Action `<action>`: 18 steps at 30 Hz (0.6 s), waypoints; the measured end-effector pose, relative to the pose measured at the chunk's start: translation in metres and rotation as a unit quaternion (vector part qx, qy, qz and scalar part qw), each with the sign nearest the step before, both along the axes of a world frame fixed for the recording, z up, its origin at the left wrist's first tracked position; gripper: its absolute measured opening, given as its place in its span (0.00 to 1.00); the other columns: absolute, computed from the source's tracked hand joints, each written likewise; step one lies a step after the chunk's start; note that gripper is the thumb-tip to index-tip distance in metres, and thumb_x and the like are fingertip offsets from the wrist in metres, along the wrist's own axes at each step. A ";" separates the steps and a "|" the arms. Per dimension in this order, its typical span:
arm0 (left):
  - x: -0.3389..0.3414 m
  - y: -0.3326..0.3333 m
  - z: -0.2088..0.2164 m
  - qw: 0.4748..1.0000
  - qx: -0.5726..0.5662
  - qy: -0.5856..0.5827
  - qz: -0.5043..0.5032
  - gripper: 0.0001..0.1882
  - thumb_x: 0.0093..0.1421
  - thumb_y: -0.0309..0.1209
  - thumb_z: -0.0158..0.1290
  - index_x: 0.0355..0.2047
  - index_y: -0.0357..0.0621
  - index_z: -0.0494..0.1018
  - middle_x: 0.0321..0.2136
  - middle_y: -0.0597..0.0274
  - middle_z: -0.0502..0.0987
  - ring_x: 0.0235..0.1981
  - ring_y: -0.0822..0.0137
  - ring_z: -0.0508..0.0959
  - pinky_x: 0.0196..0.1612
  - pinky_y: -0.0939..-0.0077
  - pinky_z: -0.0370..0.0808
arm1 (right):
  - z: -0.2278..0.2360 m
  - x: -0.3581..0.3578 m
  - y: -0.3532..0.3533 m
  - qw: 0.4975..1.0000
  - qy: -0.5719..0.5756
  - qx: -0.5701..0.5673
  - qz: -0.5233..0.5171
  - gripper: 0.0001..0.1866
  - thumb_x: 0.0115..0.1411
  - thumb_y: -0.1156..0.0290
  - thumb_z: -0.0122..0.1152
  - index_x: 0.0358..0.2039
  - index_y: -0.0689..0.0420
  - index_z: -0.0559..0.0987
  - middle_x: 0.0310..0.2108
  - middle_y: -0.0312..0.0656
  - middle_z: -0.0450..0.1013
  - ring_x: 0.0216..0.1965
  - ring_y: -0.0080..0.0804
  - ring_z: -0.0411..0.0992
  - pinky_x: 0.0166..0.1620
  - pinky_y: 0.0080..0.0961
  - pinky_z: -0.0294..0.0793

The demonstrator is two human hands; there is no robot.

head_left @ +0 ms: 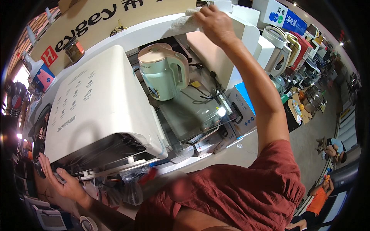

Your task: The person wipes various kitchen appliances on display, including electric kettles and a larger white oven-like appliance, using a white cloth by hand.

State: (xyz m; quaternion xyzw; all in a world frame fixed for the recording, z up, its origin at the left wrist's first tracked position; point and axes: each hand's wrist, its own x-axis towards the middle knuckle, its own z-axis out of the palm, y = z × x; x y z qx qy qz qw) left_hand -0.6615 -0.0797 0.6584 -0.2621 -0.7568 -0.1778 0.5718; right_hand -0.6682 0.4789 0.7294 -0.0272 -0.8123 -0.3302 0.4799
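My right hand (216, 24) is closed on a bunched whitish cloth (186, 23), which rests on a curved white ledge (154, 31) at the far side. Low on the left, my left hand (58, 178) is at the near left corner of a large white box-shaped appliance (92, 100). Its fingers are stretched out and the thumb stands apart; part of the palm side is hidden. The appliance's dark hollow end faces me. Between my arms, a pale green jug-like appliance (160, 77) with a beige lid and handle stands upright.
Under the jug lies a grey, glass-topped appliance (192, 115) with a black cord (210, 94). A brown jar (74, 50) stands on the ledge at left. More kettle-like appliances (274, 46) line the right. A person in orange (317, 200) and another in light blue (337, 146) are farther right.
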 end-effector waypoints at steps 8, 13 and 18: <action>0.000 0.008 0.000 1.000 0.015 -0.009 -0.002 0.19 0.65 0.21 0.38 0.54 0.26 0.66 0.57 0.45 0.69 0.61 0.50 0.66 0.65 0.56 0.57 | 0.049 0.088 0.075 0.973 0.059 -0.194 -0.107 0.12 0.45 0.72 0.62 0.33 0.51 0.78 0.32 0.43 0.74 0.40 0.44 0.73 0.38 0.39 0.75; 0.001 0.005 0.000 1.000 0.001 0.016 0.024 0.18 0.66 0.23 0.39 0.55 0.28 0.67 0.59 0.48 0.68 0.62 0.52 0.65 0.65 0.60 0.57 | 0.008 0.097 0.051 0.985 0.037 -0.155 -0.071 0.13 0.51 0.68 0.61 0.39 0.50 0.79 0.42 0.47 0.71 0.41 0.47 0.72 0.42 0.40 0.75; -0.004 0.007 -0.003 1.000 0.016 0.010 -0.010 0.18 0.66 0.23 0.41 0.55 0.29 0.67 0.58 0.49 0.68 0.61 0.54 0.66 0.65 0.61 0.58 | -0.051 0.089 0.059 0.981 0.027 0.084 -0.174 0.20 0.47 0.67 0.60 0.44 0.49 0.77 0.52 0.33 0.66 0.53 0.33 0.62 0.41 0.26 0.72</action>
